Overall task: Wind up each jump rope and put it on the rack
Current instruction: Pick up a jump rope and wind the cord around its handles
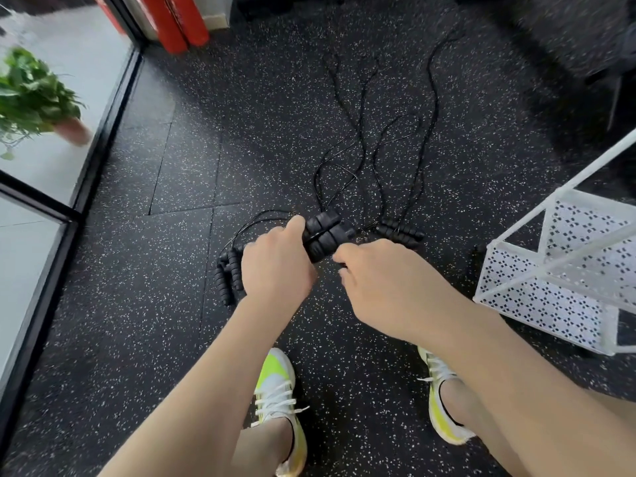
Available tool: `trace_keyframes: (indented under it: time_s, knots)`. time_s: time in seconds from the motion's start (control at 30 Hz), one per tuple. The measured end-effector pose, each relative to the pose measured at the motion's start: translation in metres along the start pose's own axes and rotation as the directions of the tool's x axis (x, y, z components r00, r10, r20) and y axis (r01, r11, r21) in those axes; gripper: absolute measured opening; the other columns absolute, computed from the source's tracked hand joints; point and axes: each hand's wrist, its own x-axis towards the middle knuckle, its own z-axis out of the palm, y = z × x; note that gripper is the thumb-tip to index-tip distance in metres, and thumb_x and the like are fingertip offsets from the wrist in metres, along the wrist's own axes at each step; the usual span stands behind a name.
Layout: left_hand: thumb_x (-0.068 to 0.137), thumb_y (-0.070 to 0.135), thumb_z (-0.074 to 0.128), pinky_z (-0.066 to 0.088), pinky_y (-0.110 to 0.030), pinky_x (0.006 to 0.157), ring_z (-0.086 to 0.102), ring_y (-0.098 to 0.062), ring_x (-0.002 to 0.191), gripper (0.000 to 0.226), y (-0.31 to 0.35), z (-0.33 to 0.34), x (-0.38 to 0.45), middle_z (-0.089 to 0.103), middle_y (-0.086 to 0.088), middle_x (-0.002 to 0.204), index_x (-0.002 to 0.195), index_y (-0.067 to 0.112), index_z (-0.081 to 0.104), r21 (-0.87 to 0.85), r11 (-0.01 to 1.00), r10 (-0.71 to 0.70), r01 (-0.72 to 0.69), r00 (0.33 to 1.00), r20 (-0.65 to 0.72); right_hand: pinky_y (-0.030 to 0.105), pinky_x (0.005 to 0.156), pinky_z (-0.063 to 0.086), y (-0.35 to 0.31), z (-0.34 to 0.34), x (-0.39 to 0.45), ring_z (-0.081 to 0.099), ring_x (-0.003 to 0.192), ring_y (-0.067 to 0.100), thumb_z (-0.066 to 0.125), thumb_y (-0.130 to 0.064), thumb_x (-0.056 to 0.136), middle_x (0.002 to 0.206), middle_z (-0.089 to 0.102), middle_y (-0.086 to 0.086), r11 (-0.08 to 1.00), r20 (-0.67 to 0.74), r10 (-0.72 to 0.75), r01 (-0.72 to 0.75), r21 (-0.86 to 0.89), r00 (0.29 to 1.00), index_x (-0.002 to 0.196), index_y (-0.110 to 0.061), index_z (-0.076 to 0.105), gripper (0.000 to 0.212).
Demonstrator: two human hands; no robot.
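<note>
left hand (pixel 275 266): two black handles (pixel 325 235) gripped side by side above the floor | right hand (pixel 378 284): fingers curled just under them, hold can't be told | cords (pixel 358 139) trailed over floor | white rack (pixel 557 270) at right

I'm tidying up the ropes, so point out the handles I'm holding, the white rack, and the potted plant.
held handles (pixel 325 235): head view, on the ribbed black foam.
white rack (pixel 537 297): head view, on its perforated side.
potted plant (pixel 31 94): head view, on the leaves.
</note>
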Motion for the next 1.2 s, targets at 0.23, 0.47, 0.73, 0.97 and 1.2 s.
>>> trace_keyframes:
  time_s: [0.23,0.47,0.73,0.97,1.2]
  knots:
    - [0.079,0.018,0.063,0.033,-0.037,0.070,0.060,-0.028,0.086,0.029,0.002,0.011,-0.011,0.055,0.005,0.084,0.098,0.027,0.044,0.051,0.937,0.346,-0.346,0.938,0.003,0.021,0.056,0.045,0.030,-0.025,0.002,0.059,0.059,0.003,0.068,-0.029,0.094,0.066,0.062,-0.014,0.955,-0.067,0.051,-0.029,0.295,0.996,0.091,-0.031,0.070,0.004]
    - [0.059,0.012,0.078,0.044,-0.036,0.061,0.056,-0.027,0.067,0.045,0.002,0.012,-0.018,0.053,0.006,0.072,0.096,0.023,0.056,0.016,0.832,0.550,-0.555,0.821,-0.156,0.025,0.071,0.047,0.059,-0.036,0.004,0.063,0.072,0.010,0.085,-0.029,0.076,0.080,0.073,-0.014,0.832,-0.064,0.065,-0.019,0.554,0.996,0.078,-0.035,0.078,0.010]
    - [0.064,0.018,0.068,0.044,-0.036,0.070,0.056,-0.024,0.079,0.045,0.002,0.000,-0.018,0.061,0.006,0.082,0.108,0.022,0.062,-0.198,0.803,0.521,-0.562,0.824,-0.224,0.020,0.083,0.052,0.065,-0.029,0.010,0.071,0.088,0.009,0.077,-0.023,0.083,0.089,0.078,-0.005,0.603,-0.071,0.010,0.051,0.796,0.997,0.089,-0.024,0.081,0.008]
    - [0.073,0.014,0.077,0.044,-0.031,0.069,0.057,-0.011,0.078,0.048,0.019,-0.021,-0.021,0.061,0.019,0.083,0.106,0.040,0.054,-0.525,0.806,0.183,-0.273,0.959,-0.217,0.034,0.067,0.046,0.044,-0.002,0.019,0.056,0.071,0.021,0.061,-0.011,0.099,0.077,0.068,0.007,0.383,-0.144,0.154,0.075,0.921,0.977,0.084,-0.029,0.080,0.030]
    - [0.081,0.019,0.067,0.037,-0.034,0.065,0.052,-0.023,0.076,0.027,0.023,-0.022,-0.015,0.061,0.010,0.084,0.103,0.031,0.057,-0.360,0.928,0.030,-0.093,0.984,-0.176,0.021,0.047,0.038,0.028,0.008,0.018,0.046,0.042,0.010,0.045,-0.016,0.107,0.052,0.061,0.001,0.646,-0.067,0.251,-0.116,0.755,0.966,0.072,-0.020,0.058,0.037]
